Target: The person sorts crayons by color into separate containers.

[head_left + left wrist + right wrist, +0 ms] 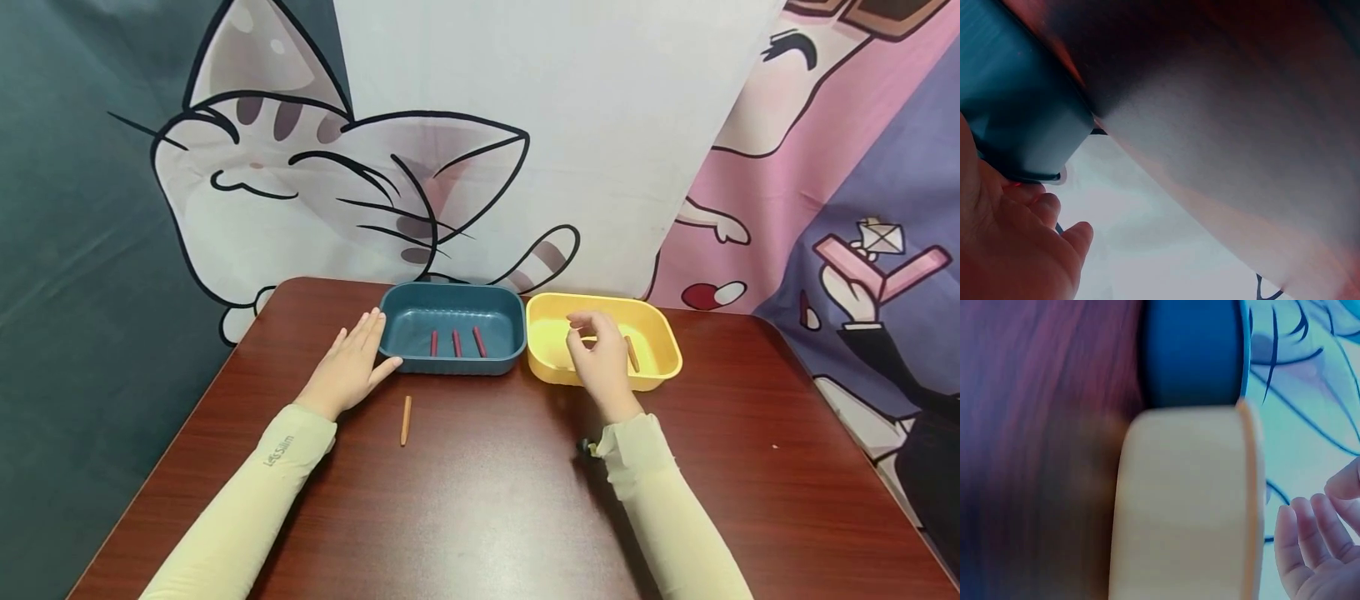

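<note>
My left hand (341, 371) lies with straight fingers along the left end of the blue tray (450, 365), touching its rim. Three dark red crayons (456, 342) lie in that tray. On the table in front of it is an orange crayon (406, 421). My right hand (603, 358) is over the yellow tray (547, 375), fingers loosely bent, thumb tip close to the index finger. I see nothing held in the right wrist view. One orange crayon (632, 354) lies in the yellow tray; a small orange strip shows behind the fingers, mostly hidden.
Both trays stand side by side near the back edge of the brown table (480, 500). Behind the table hangs a cloth (600, 150) with cartoon figures. A small dark object (586, 448) shows beside the right wrist.
</note>
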A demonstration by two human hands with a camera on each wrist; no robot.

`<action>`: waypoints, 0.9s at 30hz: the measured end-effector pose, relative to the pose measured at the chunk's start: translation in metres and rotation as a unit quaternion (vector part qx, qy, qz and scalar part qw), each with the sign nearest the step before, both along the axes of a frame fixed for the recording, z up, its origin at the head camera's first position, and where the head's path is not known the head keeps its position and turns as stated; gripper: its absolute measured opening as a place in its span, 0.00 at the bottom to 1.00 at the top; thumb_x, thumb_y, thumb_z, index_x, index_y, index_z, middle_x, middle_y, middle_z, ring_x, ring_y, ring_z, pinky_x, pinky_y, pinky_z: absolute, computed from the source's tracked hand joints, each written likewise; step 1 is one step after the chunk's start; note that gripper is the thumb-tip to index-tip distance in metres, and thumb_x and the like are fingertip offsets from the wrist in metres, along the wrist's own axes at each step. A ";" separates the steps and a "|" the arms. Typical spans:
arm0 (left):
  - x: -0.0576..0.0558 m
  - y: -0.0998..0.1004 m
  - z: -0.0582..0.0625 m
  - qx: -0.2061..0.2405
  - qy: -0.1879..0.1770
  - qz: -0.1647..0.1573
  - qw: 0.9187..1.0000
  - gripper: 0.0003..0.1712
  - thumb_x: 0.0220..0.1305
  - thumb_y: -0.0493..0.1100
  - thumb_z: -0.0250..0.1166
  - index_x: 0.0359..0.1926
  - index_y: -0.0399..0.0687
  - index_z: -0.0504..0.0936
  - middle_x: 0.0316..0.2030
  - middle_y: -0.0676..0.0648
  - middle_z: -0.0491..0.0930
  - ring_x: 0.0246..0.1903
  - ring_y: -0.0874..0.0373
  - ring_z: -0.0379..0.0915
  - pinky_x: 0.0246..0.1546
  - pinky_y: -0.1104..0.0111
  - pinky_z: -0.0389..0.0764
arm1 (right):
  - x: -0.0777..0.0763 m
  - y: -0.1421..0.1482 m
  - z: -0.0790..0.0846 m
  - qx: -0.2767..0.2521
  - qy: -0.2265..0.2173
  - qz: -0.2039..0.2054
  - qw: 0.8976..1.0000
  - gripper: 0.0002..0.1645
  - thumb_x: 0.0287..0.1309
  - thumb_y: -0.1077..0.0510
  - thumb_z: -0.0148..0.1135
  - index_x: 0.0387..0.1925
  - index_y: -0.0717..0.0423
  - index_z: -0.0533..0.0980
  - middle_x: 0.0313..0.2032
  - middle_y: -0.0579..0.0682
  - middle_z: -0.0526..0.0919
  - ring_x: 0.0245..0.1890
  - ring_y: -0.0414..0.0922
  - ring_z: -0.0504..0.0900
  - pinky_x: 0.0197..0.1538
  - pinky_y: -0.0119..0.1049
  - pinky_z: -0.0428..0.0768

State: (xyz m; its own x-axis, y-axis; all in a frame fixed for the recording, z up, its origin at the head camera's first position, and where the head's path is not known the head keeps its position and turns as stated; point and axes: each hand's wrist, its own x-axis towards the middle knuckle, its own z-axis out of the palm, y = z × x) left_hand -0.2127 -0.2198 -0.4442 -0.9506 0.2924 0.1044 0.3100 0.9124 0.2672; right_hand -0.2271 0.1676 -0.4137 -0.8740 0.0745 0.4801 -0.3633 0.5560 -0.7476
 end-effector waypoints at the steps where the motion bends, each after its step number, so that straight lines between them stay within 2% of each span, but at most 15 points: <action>1: 0.000 0.000 0.000 -0.001 0.001 0.000 1.000 0.49 0.76 0.63 0.52 0.79 0.34 0.46 0.80 0.37 0.44 0.79 0.42 0.37 0.75 0.42 0.45 | 0.003 -0.004 -0.001 -0.008 0.002 0.006 1.000 0.13 0.61 0.68 0.57 0.45 0.64 0.81 0.41 0.59 0.82 0.42 0.51 0.82 0.45 0.43 0.81; 5: 0.000 0.000 0.000 -0.001 0.000 0.001 1.000 0.49 0.76 0.63 0.53 0.79 0.34 0.46 0.80 0.37 0.44 0.79 0.42 0.38 0.75 0.42 0.45 | 0.013 -0.022 -0.003 -0.033 0.002 0.034 0.999 0.12 0.62 0.68 0.58 0.45 0.64 0.81 0.41 0.58 0.83 0.42 0.50 0.82 0.45 0.44 0.83; 12: 0.000 -0.001 0.001 0.000 0.000 0.001 1.000 0.48 0.77 0.61 0.53 0.79 0.33 0.46 0.80 0.37 0.44 0.79 0.42 0.38 0.75 0.42 0.45 | 0.027 -0.049 -0.010 -0.068 -0.032 0.082 0.994 0.11 0.63 0.68 0.60 0.46 0.61 0.82 0.39 0.57 0.85 0.40 0.48 0.83 0.43 0.36 0.83; 17: 0.000 0.001 0.002 0.000 -0.004 0.002 1.000 0.47 0.78 0.61 0.50 0.79 0.34 0.46 0.80 0.37 0.43 0.79 0.42 0.38 0.75 0.42 0.45 | 0.034 -0.063 -0.016 -0.071 -0.036 0.115 0.990 0.11 0.65 0.68 0.60 0.46 0.60 0.82 0.39 0.58 0.85 0.39 0.48 0.82 0.42 0.38 0.81; 22: 0.000 0.001 0.002 0.001 -0.013 0.005 1.000 0.44 0.79 0.59 0.48 0.80 0.34 0.45 0.80 0.38 0.42 0.79 0.43 0.36 0.75 0.42 0.44 | 0.039 -0.077 -0.020 -0.064 -0.040 0.129 0.989 0.10 0.64 0.69 0.60 0.45 0.61 0.82 0.38 0.55 0.85 0.36 0.47 0.81 0.39 0.33 0.80; 27: 0.000 0.001 0.002 0.004 -0.014 0.007 1.000 0.42 0.80 0.57 0.46 0.80 0.35 0.45 0.80 0.38 0.42 0.79 0.42 0.37 0.75 0.42 0.44 | 0.043 -0.093 -0.021 -0.071 -0.076 0.147 0.984 0.10 0.61 0.69 0.61 0.44 0.63 0.82 0.37 0.56 0.85 0.36 0.46 0.82 0.40 0.31 0.82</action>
